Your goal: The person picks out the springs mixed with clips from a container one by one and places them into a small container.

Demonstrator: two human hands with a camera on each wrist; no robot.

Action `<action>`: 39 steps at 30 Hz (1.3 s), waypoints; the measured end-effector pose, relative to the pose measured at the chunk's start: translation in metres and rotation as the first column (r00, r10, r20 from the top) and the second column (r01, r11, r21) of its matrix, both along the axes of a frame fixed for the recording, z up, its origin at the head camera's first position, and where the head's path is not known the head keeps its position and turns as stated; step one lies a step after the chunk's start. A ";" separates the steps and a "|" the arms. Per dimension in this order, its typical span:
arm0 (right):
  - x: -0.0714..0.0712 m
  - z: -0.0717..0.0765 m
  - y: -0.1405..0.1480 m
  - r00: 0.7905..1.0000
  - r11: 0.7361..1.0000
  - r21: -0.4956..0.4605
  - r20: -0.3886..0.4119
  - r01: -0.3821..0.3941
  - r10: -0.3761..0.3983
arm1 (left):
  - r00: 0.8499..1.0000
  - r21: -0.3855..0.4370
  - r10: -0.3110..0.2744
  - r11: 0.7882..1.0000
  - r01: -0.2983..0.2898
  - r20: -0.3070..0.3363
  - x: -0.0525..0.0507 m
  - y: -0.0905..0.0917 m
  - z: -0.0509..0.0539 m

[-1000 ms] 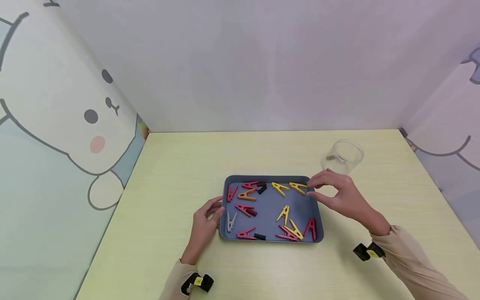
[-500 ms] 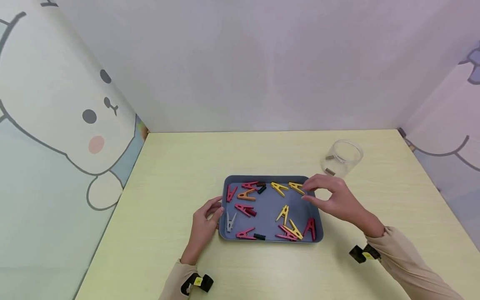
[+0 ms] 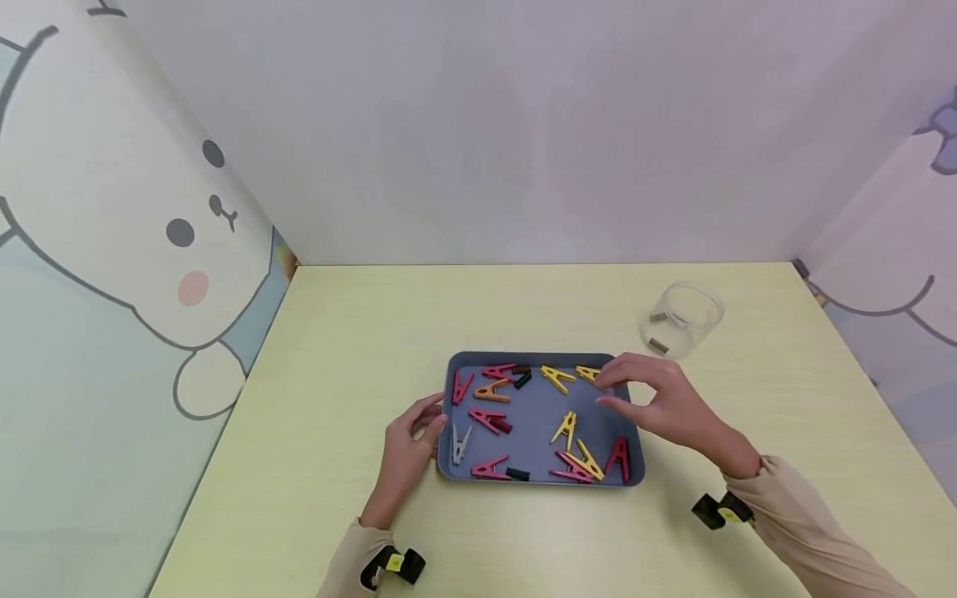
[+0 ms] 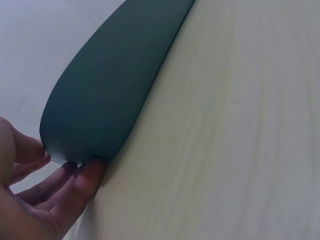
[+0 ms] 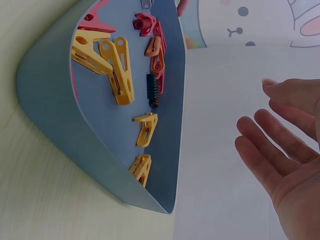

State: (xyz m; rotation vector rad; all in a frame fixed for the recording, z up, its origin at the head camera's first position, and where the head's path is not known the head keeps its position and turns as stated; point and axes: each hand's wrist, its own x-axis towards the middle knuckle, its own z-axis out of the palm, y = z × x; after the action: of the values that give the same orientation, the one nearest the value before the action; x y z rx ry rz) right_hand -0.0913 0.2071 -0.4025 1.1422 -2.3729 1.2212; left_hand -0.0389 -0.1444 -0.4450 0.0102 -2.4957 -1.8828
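A blue-grey tray [image 3: 534, 423] holds red, yellow, orange and grey clips and several dark springs. The left hand [image 3: 407, 448] grips the tray's left wall; in the left wrist view its fingers [image 4: 82, 185] touch the tray's outer side [image 4: 100, 95]. Over the upper right corner of the tray hovers the right hand [image 3: 661, 403], thumb and fingers apart with nothing between them, partly covering a yellow clip [image 3: 587, 373]. The right wrist view shows this hand [image 5: 290, 150] with spread fingers, beside the tray [image 5: 65, 130] and above its yellow clips [image 5: 141, 168].
A clear round container [image 3: 691, 311] with two small springs [image 3: 659, 345] stands behind the right hand on the pale wooden table [image 3: 359, 332]. White walls with cartoon drawings surround the table at the back and both sides.
The right hand has moved left and slightly down, from the tray's right edge over its upper right corner, uncovering the spring in the clear container. The left hand has stayed on the tray.
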 end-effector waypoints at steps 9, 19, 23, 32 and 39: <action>0.007 0.002 -0.007 0.998 0.999 0.037 0.060 0.018 -0.020 | 1.000 0.024 -0.005 1.000 0.004 0.031 0.000 0.000 0.001; 0.022 0.032 -0.030 0.999 0.999 0.032 0.041 -0.029 0.028 | 1.000 0.011 0.000 1.000 0.000 0.013 0.001 0.000 0.001; 0.023 0.028 -0.033 0.998 0.999 0.039 0.055 -0.029 0.026 | 1.000 0.008 0.003 1.000 -0.003 0.020 0.001 -0.001 0.000; 0.022 0.009 -0.035 0.992 0.997 0.008 0.099 -0.075 0.073 | 1.000 0.014 -0.002 1.000 0.002 0.016 0.000 0.000 -0.001; 0.017 -0.014 -0.034 0.992 0.995 0.040 0.091 -0.089 0.085 | 1.000 0.014 0.001 1.000 -0.001 0.003 0.000 -0.001 -0.001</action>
State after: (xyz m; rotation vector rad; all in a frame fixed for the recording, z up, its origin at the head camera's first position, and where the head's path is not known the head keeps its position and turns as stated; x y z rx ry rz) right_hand -0.0745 0.1728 -0.4167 1.2423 -2.4493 1.2795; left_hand -0.0384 -0.1451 -0.4460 0.0138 -2.4834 -1.9018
